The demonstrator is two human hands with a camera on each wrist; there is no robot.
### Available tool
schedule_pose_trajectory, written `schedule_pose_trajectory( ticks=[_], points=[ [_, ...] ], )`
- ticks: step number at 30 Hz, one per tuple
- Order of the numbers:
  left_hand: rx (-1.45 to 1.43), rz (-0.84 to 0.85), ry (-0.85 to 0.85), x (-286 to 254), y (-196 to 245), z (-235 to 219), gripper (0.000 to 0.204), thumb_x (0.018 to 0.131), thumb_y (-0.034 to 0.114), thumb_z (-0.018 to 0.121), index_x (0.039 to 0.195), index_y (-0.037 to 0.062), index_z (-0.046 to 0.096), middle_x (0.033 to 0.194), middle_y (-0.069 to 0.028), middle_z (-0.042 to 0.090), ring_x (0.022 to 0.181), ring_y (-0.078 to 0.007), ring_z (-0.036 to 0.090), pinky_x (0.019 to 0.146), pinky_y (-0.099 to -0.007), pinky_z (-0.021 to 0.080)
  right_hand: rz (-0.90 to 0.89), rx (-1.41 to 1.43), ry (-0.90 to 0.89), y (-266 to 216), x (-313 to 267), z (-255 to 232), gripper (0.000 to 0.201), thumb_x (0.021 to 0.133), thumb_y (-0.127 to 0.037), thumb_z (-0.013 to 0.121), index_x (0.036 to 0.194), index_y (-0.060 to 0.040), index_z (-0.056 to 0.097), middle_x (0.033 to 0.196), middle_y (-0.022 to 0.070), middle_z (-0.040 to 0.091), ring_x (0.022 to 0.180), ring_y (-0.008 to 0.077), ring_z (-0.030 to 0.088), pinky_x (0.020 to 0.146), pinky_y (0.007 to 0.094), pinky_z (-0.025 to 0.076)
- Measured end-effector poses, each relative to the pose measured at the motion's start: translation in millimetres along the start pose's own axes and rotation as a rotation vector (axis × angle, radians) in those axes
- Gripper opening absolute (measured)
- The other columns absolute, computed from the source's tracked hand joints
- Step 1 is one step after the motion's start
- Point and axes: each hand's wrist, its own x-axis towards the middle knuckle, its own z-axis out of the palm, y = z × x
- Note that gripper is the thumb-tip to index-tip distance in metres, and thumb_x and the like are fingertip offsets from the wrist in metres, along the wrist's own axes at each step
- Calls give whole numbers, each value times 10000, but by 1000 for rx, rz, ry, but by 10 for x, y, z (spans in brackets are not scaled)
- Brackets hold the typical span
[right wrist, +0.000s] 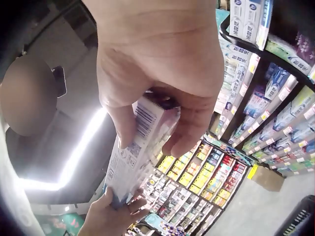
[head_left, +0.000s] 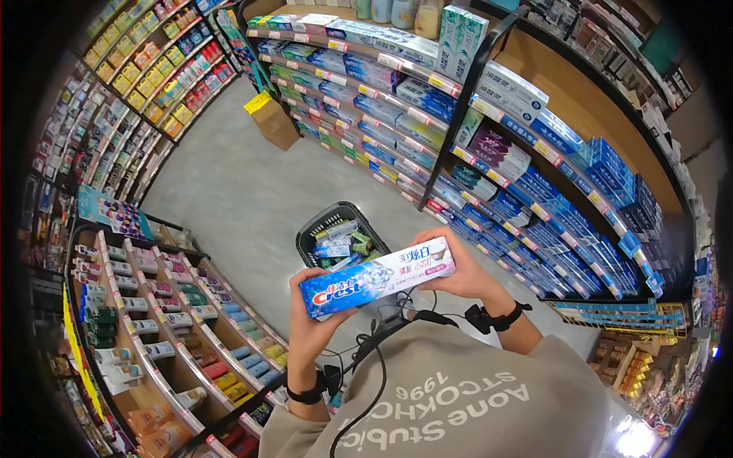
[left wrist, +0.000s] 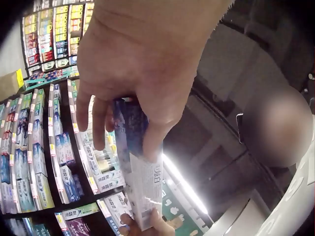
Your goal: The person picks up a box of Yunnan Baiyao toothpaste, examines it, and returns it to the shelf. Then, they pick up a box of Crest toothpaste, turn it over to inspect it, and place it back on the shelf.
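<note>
A blue and white Crest toothpaste box is held between both hands in front of the chest, its printed face up in the head view. At the blue end, the left hand grips it with thumb and fingers on opposite sides. The right hand grips the white and pink end the same way. In the left wrist view the toothpaste box extends from the left hand to the right hand's fingers. Barcode and small print show on the toothpaste box below the right hand.
Beyond the hands, a black shopping basket with several packages stands on the grey floor. Toothpaste shelves line the right side. A slanted rack of tubes and bottles stands at left. A cardboard box sits farther back.
</note>
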Motion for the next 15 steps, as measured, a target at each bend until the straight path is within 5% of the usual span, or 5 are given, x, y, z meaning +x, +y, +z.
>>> schedule_pose_trajectory(
  ticks=[15],
  points=[
    [-61,-70,91,157,-163,-70,838,685,-66,882,1359,63,401,1275,-98,531,1160,-182,591,984,-322,531,81,-19,-28,45,287,52,720,762,-22,897,1348,-98,486,1235,48,626,1179,146,597,1008,328,494]
  ],
)
